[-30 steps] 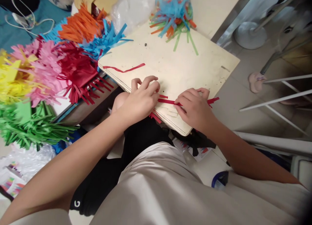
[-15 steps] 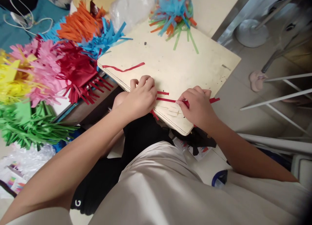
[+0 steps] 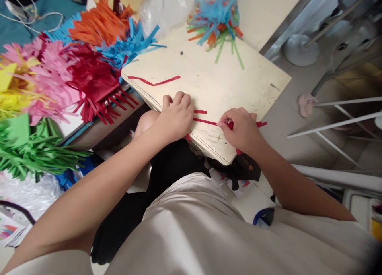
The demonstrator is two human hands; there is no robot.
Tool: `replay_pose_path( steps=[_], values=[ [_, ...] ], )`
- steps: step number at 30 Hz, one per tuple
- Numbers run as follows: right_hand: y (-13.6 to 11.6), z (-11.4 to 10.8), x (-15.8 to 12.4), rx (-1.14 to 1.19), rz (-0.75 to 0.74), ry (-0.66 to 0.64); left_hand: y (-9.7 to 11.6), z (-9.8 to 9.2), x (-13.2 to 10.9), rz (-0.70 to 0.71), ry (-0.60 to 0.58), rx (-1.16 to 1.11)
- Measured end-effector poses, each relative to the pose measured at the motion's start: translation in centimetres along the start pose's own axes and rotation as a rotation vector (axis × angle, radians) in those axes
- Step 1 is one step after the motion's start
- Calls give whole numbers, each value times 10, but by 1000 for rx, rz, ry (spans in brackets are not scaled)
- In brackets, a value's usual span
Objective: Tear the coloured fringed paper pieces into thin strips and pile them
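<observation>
Right hand (image 3: pixel 241 128) pinches a thin red strip (image 3: pixel 205 121); left hand (image 3: pixel 178 115) curls on the board (image 3: pixel 227 80), its grasp indeterminable. Uneven pulling could tear the strip.

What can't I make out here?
In the head view:
Red strip: left end, hidden by the left hand.
Whether it joins the red piece beyond the right hand: hidden by that hand.
Yellow fringed paper: cut off by the left edge.
Dark speck on the board: too small to identify.
</observation>
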State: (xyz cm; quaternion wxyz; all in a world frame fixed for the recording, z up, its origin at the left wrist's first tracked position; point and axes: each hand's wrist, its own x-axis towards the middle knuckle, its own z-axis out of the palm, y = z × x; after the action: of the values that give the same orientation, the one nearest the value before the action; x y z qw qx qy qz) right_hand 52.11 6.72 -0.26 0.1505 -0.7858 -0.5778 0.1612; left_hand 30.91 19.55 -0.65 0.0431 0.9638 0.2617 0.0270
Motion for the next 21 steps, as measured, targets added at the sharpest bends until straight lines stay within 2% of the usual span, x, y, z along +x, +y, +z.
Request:
replay_pose_path(
  steps=[4,8,12,16,21],
  values=[
    [-1,-3,6,-46,2,-36,8,-3,1,-21,25,-9],
    [-1,-4,8,-79,-24,-50,7,-4,1,-34,67,-41],
    [-7,-2,-2,-198,-160,32,3,-7,-1,56,101,-117],
    [-12,8,-14,-341,-304,105,3,-6,-1,172,78,-172],
    [-17,15,-28,-398,-337,127,2,-5,-1,168,57,-195]
  ],
)
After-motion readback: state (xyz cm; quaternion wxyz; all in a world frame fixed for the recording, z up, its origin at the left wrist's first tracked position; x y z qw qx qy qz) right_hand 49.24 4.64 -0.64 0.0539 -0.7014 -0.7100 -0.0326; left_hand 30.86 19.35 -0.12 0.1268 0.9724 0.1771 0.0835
